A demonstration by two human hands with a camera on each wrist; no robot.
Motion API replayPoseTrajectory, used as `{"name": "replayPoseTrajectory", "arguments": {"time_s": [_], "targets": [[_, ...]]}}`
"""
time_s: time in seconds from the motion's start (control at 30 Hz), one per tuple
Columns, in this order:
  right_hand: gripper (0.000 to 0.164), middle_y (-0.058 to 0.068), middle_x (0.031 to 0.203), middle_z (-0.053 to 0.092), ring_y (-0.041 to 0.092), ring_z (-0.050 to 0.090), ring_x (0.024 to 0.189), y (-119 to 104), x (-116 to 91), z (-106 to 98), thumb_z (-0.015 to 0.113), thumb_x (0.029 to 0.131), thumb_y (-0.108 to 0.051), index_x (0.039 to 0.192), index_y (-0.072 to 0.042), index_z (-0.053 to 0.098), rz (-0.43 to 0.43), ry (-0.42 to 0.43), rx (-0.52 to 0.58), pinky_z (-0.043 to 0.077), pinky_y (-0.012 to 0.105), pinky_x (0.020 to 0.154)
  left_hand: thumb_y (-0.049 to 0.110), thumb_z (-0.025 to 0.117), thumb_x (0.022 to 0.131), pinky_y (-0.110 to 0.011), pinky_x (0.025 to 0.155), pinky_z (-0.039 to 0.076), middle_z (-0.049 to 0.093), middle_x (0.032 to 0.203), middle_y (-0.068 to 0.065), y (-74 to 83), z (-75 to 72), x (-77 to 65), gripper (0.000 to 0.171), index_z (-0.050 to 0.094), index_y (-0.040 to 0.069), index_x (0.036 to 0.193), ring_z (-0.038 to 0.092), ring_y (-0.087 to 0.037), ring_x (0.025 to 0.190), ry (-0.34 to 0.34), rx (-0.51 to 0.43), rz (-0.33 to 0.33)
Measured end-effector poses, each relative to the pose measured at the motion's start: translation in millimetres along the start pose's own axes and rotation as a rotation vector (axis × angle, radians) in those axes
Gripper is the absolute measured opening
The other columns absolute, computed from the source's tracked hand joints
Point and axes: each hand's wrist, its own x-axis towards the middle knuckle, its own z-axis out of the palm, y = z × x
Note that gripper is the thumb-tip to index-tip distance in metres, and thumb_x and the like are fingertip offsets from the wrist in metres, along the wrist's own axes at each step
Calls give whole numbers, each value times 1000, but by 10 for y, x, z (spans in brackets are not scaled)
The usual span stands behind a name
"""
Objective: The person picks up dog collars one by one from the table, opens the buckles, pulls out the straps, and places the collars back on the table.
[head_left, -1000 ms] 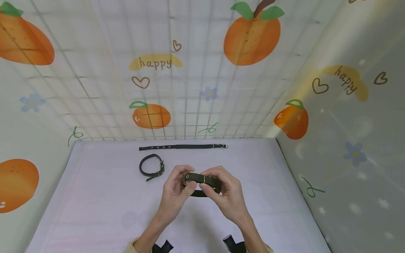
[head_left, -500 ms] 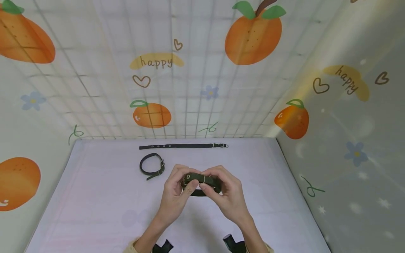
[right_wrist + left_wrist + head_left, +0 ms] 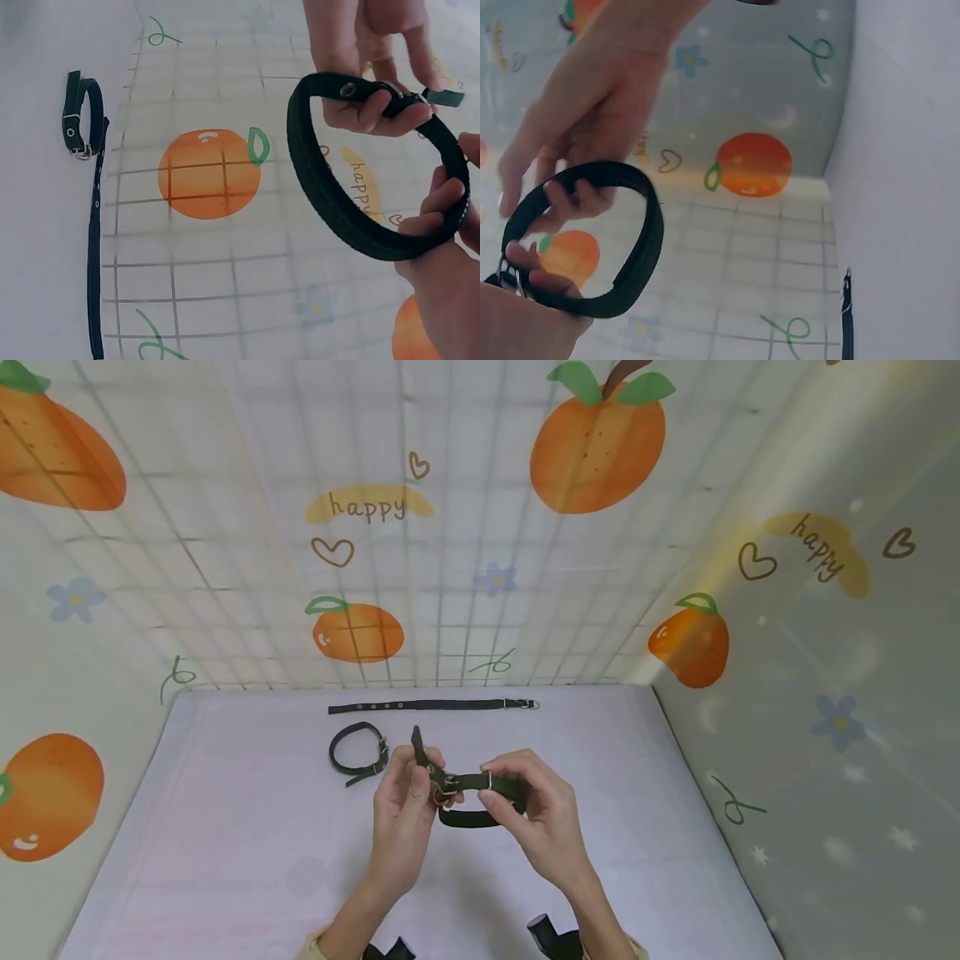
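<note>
A dark collar (image 3: 471,819) with metal fittings is curved into a loop and held above the table by both hands. At the buckle, the left hand (image 3: 402,822) grips it between thumb and fingers; the strap's tip (image 3: 417,739) sticks up there. The right hand (image 3: 551,814) pinches the band near a metal keeper loop (image 3: 490,781). From the left wrist view, the band (image 3: 649,247) forms a wide ring with fingers of both hands inside. An eyelet (image 3: 348,90) shows on the strap in the right wrist view. Fingers partly cover the buckle.
Behind the hands, a second collar (image 3: 337,764) lies buckled into a ring, its tail pointing toward the front. Farther back, a third collar (image 3: 450,705) is stretched straight across the white table (image 3: 225,860). Printed curtains (image 3: 585,602) enclose the back and sides.
The strap's tip, earlier lying along the band under the left thumb, now stands up at the buckle. The left hand has turned and shifted slightly left; the right hand keeps its pinch.
</note>
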Motion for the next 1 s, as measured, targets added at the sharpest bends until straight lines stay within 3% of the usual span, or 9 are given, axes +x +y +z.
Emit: {"name": "replayPoseTrajectory", "arguments": {"time_s": [0.07,0.2,0.37,0.57,0.67,0.8,0.9,1.0], "targets": [[32,12,105,68,8,61,86,-3,3,-4,74,92,16,119,-2,71,3,3,8,56,20,70,26,45,117,-21,87,59,56,115,7,19,-11,8,13,56,23,123,66,-6,94,2,-30,-25],[32,12,105,68,9,61,86,-4,6,-3,74,92,16,119,-1,70,5,-3,21,56,21,69,20,47,116,-21,87,60,55,117,8,30,-35,11,12,57,24,124,65,-5,96,-8,20,-23],[32,12,104,68,8,61,85,-1,6,17,74,92,16,119,-1,70,14,-8,19,56,21,69,13,48,116,-22,84,61,55,118,6,8,-61,17,13,56,15,126,65,-5,96,-29,86,38],[32,14,105,68,9,61,86,6,8,26,75,92,16,119,-1,70,22,-10,19,57,21,70,9,51,114,-20,83,59,56,124,8,-5,-79,13,20,59,17,131,67,-3,95,-76,113,75],[32,9,107,69,9,62,88,4,8,26,73,92,16,119,-1,70,31,-6,25,57,21,72,4,54,112,-19,84,58,56,127,8,-14,-81,3,22,59,5,133,65,-4,94,-105,109,89],[30,-3,111,69,9,65,93,-11,13,20,71,94,15,120,0,68,48,10,56,58,21,76,-1,59,108,-20,84,57,57,129,9,-37,-79,-12,29,56,-6,136,65,-6,92,-125,189,118],[27,-8,113,71,11,67,96,-25,18,10,71,96,13,121,5,67,57,33,90,59,21,80,-3,60,107,-21,83,58,61,125,2,-53,-81,-22,32,56,-3,139,65,-6,89,-135,254,135],[27,-11,112,72,12,68,97,-35,15,0,69,96,13,122,8,65,78,61,99,58,22,85,-3,58,108,-21,78,60,64,113,-15,-62,-88,-26,33,53,-2,141,65,-5,83,-151,246,134]]}}
